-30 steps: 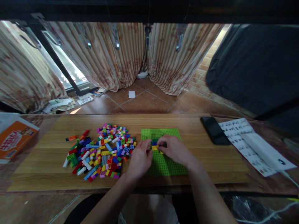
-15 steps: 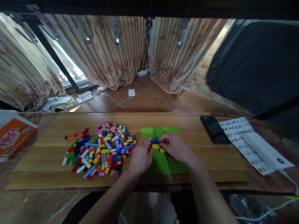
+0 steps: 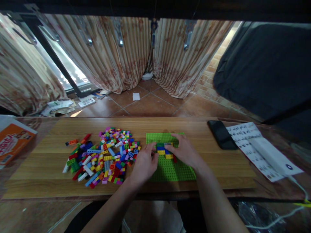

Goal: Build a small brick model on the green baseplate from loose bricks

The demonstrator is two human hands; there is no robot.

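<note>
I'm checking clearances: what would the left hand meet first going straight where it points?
Probably the stacked bricks on the green baseplate; the left hand is at their left end, perhaps touching; depth is unclear.

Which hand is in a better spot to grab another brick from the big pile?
Probably the left hand: it's right beside the brick pile. The right hand is farther away, over the green baseplate.

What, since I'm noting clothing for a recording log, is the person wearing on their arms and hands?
No sleeves show on the left forearm or right forearm. The left hand and right hand are ungloved. No watch, bracelet or cable shows on either; small markings can't be made out.
</note>
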